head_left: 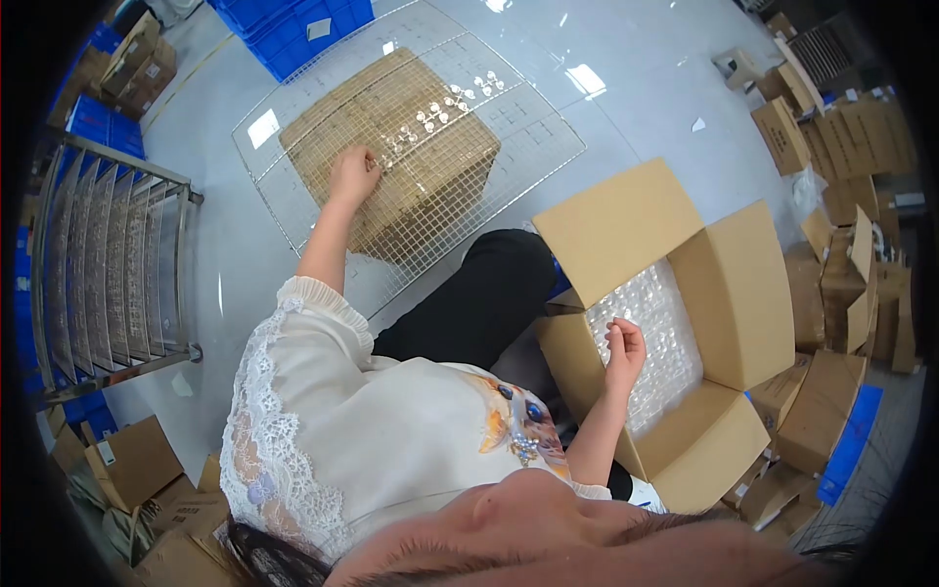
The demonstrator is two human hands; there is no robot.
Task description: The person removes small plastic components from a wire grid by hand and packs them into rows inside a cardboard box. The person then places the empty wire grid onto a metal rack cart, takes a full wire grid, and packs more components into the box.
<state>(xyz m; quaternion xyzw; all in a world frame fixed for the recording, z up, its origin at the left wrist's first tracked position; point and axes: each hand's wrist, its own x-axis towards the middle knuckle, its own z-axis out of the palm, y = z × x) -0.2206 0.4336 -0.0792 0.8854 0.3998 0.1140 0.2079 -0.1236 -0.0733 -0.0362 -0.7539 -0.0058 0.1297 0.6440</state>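
My left hand (356,176) is over a wire mesh rack (528,161), its fingers pinched at the near end of a double row of small clear pieces (440,110). Whether a piece sits between those fingertips is too small to tell. The rack lies across a brown cardboard block (342,112). On my other side, my right hand (626,354) hovers above an open cardboard box (738,293), with thumb and fingertips together. Anything in that pinch is too small to make out. Clear, bubbly plastic packing (667,357) lines the inside of the box.
A metal rack cart (117,264) with several upright mesh trays stands at the left. Blue crates (289,34) are at the top. Cardboard boxes (846,147) pile up along the right, and more boxes (137,460) lie at the lower left.
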